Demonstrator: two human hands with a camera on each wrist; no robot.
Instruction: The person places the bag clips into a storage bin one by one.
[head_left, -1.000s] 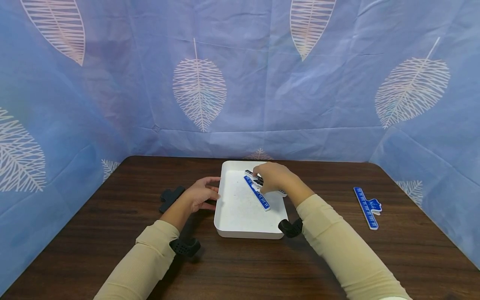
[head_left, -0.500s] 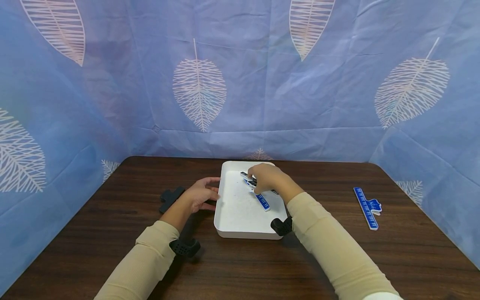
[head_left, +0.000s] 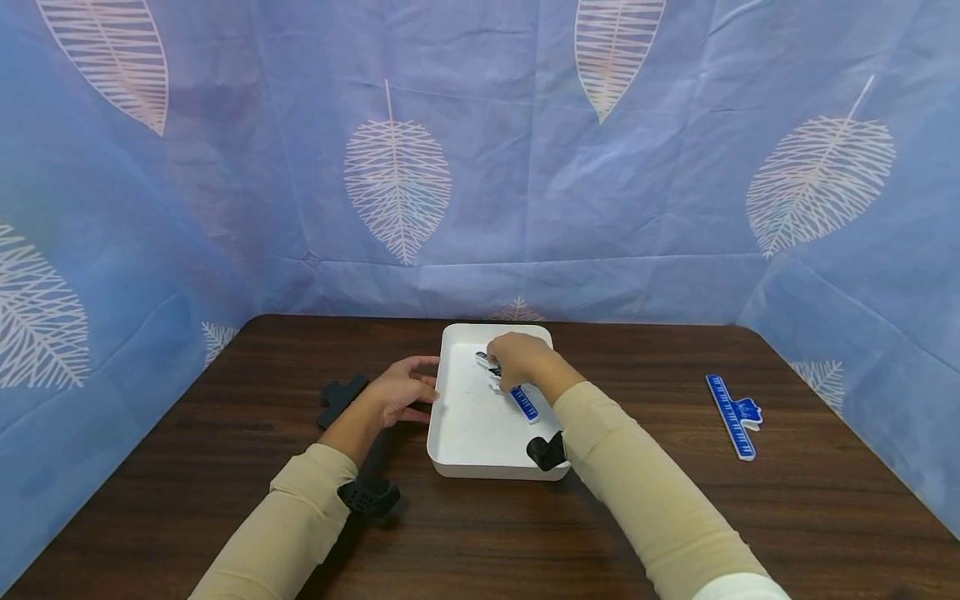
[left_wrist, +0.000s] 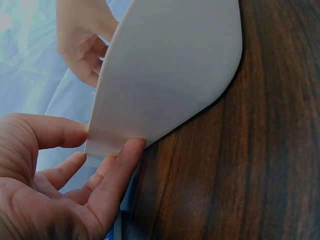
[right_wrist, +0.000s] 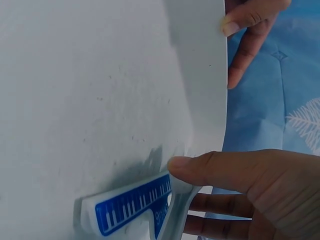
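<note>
My left hand (head_left: pixel 403 392) touches the outer left wall of a shallow white tray (head_left: pixel 468 446), its fingers mostly straight. In the left wrist view, fingertips meet the tray's wall and rim. Inside the tray, my right hand (head_left: pixel 522 360) pinches a black-and-white clip (head_left: pixel 482 357) with a piano-key pattern, mostly covered by the hand. The right wrist view has the thumb on this clip's pale edge (right_wrist: pixel 178 210). A blue piano-key clip (head_left: pixel 525 405) lies in the tray beneath it, partly hidden by the hand and the held clip.
Another blue piano-key clip (head_left: pixel 731 417) lies on the dark wooden table (head_left: pixel 637 358) to the right. Left of the tray is a dark clip (head_left: pixel 340 398), partly covered by the left forearm. A blue leaf-print cloth (head_left: pixel 487 192) hangs behind the table.
My right hand has moved left within the tray, carrying the black-and-white clip over the blue one and covering more of it. My left hand has stayed at the tray's side.
</note>
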